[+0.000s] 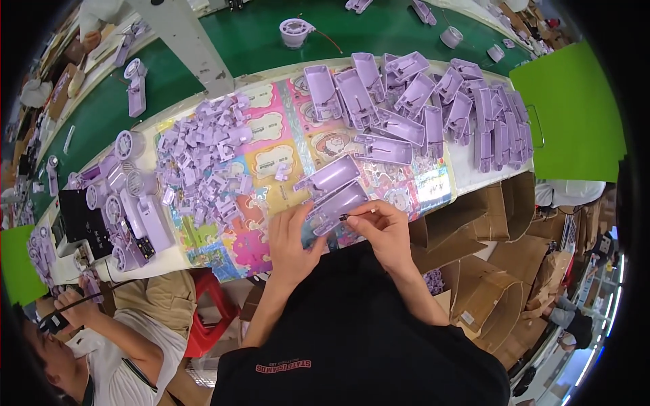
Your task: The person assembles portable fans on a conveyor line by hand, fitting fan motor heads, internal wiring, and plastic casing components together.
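At mid-frame my feed shows a hollow, rounded lilac casing, open side up. My left fingers grip its lower-left end; my right fingers pinch a small black part.

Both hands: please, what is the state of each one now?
Left hand: holding the nearest purple case.
Right hand: closed, holding a small black part.

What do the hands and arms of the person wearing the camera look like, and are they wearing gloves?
No gloves: the left hand and right hand are bare, with slim fingers. The left forearm and right forearm are uncovered too. Higher up there's a black top with small reddish lettering on it.
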### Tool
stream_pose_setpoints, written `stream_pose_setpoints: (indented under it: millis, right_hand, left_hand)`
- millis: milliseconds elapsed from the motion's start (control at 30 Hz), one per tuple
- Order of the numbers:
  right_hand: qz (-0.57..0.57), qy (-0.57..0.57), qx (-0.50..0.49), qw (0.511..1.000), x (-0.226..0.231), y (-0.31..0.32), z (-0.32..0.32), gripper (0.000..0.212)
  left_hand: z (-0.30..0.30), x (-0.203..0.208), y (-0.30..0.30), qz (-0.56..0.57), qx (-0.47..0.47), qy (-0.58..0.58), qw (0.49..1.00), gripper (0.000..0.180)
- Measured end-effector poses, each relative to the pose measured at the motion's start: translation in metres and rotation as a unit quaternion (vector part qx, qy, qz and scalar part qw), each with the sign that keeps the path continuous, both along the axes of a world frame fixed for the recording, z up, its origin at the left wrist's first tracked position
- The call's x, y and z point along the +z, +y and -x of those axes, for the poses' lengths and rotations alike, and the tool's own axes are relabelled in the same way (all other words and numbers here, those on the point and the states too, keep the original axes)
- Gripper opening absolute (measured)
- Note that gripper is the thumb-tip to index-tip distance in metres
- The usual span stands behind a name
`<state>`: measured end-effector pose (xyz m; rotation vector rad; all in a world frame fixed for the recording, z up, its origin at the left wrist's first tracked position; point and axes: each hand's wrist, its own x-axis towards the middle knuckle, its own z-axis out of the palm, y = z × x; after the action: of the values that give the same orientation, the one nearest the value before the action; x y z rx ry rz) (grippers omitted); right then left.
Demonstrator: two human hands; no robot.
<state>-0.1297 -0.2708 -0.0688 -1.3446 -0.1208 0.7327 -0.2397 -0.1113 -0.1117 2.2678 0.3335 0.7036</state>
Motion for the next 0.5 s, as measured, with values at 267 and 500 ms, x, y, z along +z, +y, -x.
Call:
stream_pose_setpoints:
  millis: [267, 500]
  right_hand:
    - [0.091, -0.180, 0.040, 0.979, -0.0015, 0.0049, -0.0006, 0.015]
    - [0.143, -0.197, 0.007, 0.970, 0.0032, 0.0106, 0.0042, 0.028]
  left_hand:
    - [-0.0050, 0.0007, 0.0027, 0.014, -0.003, -0.013, 1.000, 0.056]
    - [-0.0044, 0.0006, 0.0020, 0.005, -0.003, 0.000, 1.000, 0.054]
